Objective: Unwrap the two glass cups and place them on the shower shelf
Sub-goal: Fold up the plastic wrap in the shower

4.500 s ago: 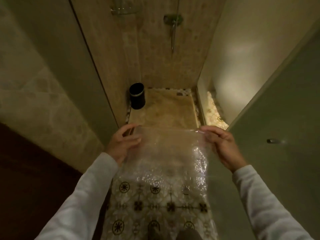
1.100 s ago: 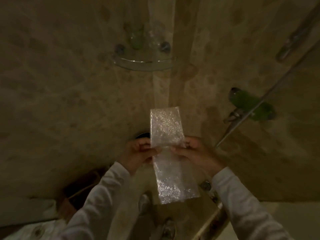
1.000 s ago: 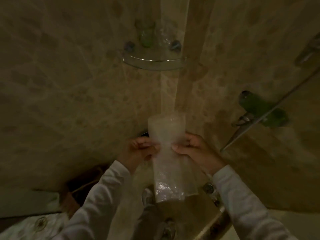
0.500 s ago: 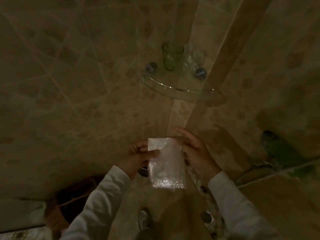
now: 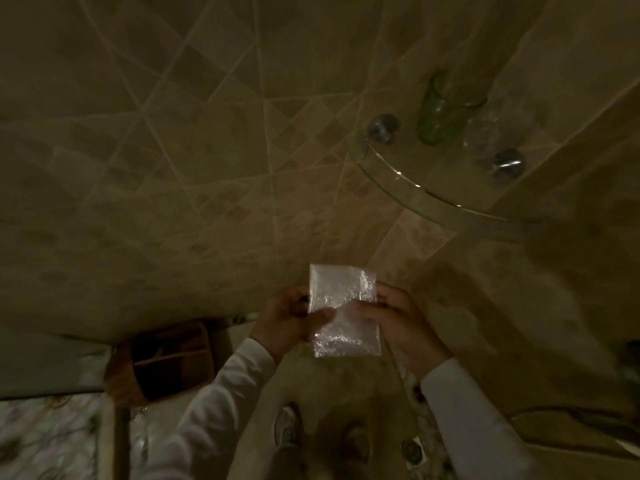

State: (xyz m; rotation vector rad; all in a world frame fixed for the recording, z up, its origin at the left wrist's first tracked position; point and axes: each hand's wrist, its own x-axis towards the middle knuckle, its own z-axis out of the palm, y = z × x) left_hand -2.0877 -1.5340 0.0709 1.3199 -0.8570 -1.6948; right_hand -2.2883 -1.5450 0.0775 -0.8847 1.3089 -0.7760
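Pinching now-smaller folded bubble wrap (image 5: 343, 310), left hand (image 5: 284, 320); right hand (image 5: 398, 323) likewise

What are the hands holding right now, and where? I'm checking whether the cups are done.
Both hands, left hand and right hand, pinch a folded bubble wrap by its side edges.

A curved clear glass corner shelf (image 5: 433, 197) is fixed to the tiled shower walls by two round chrome mounts. On the shelf stand a green glass cup (image 5: 437, 116) and, just to its right, a clear glass cup (image 5: 481, 135), both near the corner.
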